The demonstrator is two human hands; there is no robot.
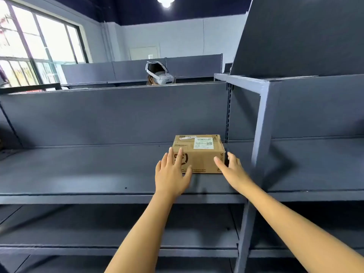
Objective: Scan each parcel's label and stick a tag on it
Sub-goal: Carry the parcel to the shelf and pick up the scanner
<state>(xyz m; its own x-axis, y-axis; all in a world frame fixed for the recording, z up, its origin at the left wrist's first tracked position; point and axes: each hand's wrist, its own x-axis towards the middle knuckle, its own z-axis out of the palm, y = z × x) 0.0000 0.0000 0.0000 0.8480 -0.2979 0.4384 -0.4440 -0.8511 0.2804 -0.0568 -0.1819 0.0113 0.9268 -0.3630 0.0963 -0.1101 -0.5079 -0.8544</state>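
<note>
We cannot read print on label (203, 143) atop parcel (199, 154): too small. left hand (172, 174) covers part of front logo; right hand (229, 168) hides near right corner. Contact between either hand and cardboard: we cannot tell. Both forearms cut off by bottom edge. person (159, 75) behind partition (118, 115) hidden except headset-topped head. ceiling lamp (166, 1) clipped by top edge. window (29, 46) cut by left edge, outside view washed out.

Daylight glares through the window (39, 42), a ceiling lamp (166, 0) shines, edges bow
</note>
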